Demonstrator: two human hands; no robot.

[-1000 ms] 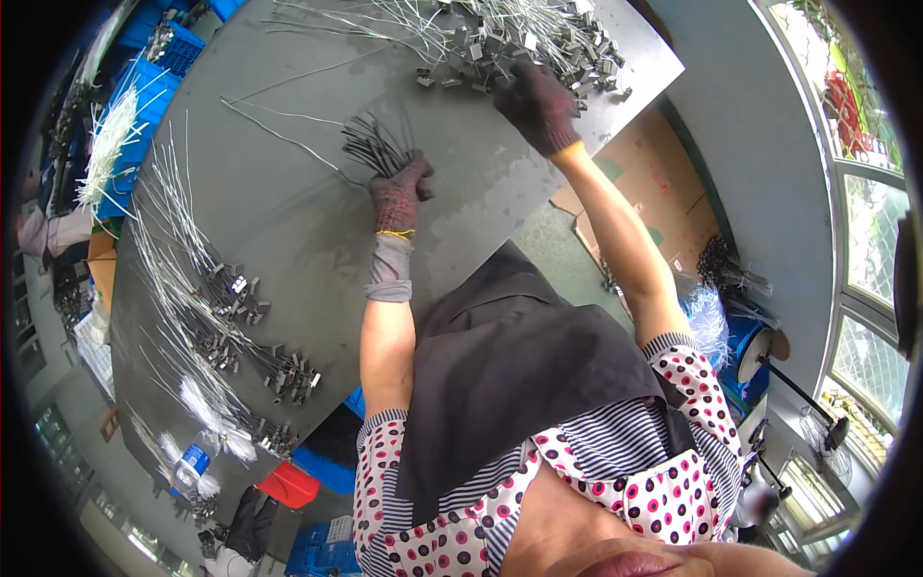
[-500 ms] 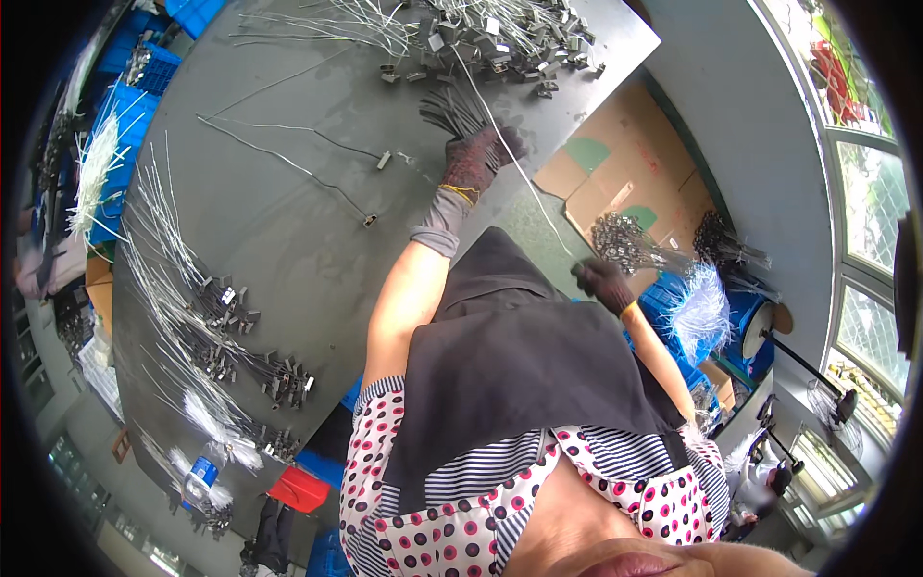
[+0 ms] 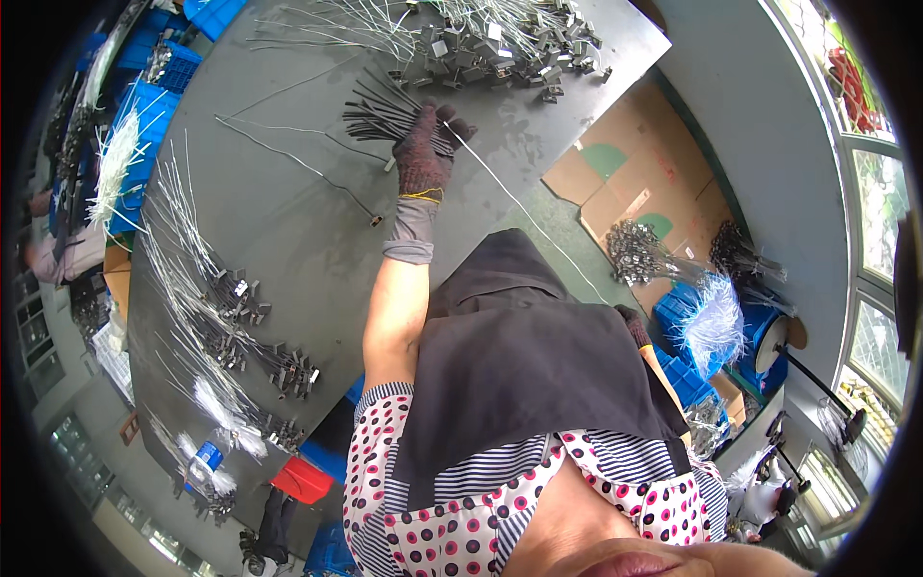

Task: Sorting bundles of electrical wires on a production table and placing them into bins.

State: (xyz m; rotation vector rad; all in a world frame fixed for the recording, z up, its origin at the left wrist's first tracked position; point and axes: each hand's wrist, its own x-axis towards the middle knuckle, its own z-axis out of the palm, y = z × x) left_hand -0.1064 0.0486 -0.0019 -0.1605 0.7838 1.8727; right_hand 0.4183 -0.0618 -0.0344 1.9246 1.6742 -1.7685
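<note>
My left hand, in a dark knitted glove, is closed around a fanned bundle of thin black tubes above the grey table. A long white wire starts at the fingers of that hand. It runs down to my right hand, low beside my black apron. The right glove is partly hidden, but the wire ends at it and looks pulled fairly straight. Left of the left hand, two wires with small grey connectors lie on the tabletop.
A pile of wires with grey connectors covers the table's far edge. More wire bundles line the left side. Flattened cardboard, wire bunches and blue crates stand right. A red bin sits below the table.
My left hand has moved left with the black tubes. My right hand has drawn down and back toward my side, and the white wire between the hands has straightened.
</note>
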